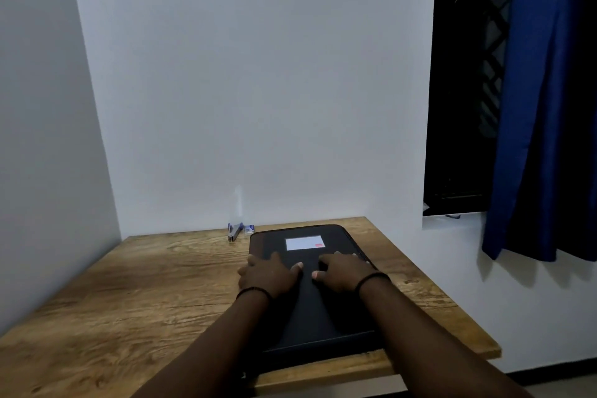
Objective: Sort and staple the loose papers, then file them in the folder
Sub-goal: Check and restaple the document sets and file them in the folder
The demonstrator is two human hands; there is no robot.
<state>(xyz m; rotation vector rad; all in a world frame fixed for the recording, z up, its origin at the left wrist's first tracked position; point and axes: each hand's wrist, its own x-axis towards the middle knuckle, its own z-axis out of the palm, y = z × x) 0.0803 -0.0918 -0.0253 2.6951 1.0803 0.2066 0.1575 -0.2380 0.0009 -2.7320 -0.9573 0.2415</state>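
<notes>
So the biggest thing in shot was the white wall [252, 74], with a blue curtain [549, 107] hanging over a dark window [465, 74] off to the right. Below that sat a wooden table [129, 294], pushed into the corner.

The folder [323, 310] was a black zip-up one, lying flat and closed on the right half of the table. Its long axis ran from the near edge straight away toward the wall, and the near end poked just over the table's front edge. There was a white label [303, 243] with a small red patch on the far part of the cover.

Both hands were on top of the folder, about halfway along it. The left hand [268, 275] lay palm down over the folder's left edge, fingers spread and fairly relaxed, thumb pointing in toward the middle. The right hand [345, 271] rested on the cover nearer the right side, fingers a bit bent with the tips touching the cover, not wrapped around anything. Each wrist had a thin dark band on it.

Back by the wall, just left of the folder's far corner, stood a small stapler [234, 231], and right next to it a little staple box [249, 228].
</notes>
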